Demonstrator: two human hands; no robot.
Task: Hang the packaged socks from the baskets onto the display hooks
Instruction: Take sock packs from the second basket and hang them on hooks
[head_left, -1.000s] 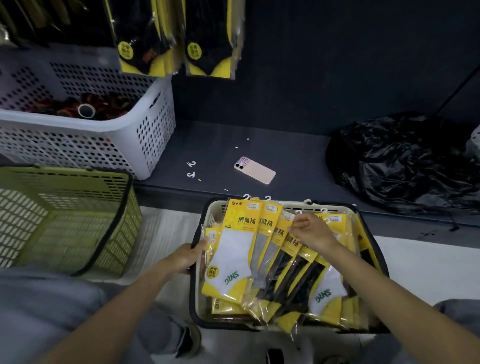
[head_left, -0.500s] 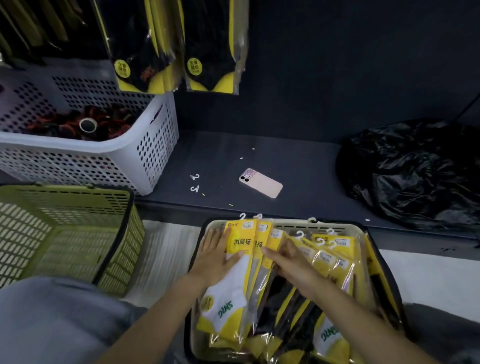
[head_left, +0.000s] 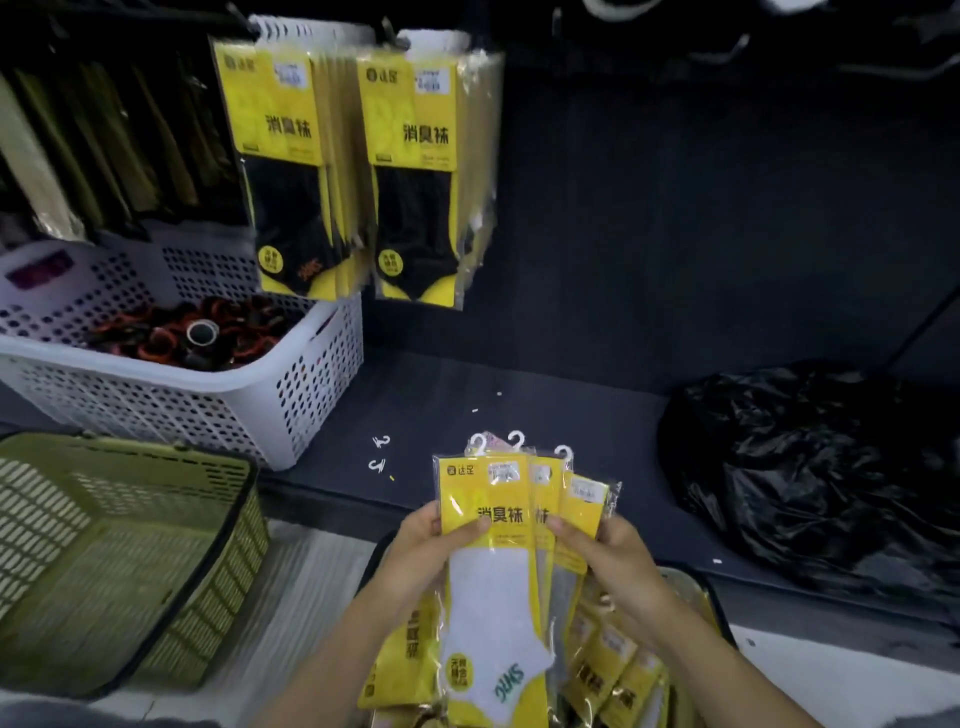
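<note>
Both hands clamp a fanned bunch of sock packets (head_left: 498, 540) above the basket (head_left: 696, 587); left hand (head_left: 431, 545) grips one edge; right hand (head_left: 608, 556) pinches the other; more packets (head_left: 410, 171) hang above.

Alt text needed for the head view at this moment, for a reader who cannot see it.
The left hand and right hand hold a fanned bundle of yellow sock packets above a dark-rimmed basket of more packets. Black-sock packets hang at upper left above a white basket; a green basket sits left, a black plastic bag right.
</note>
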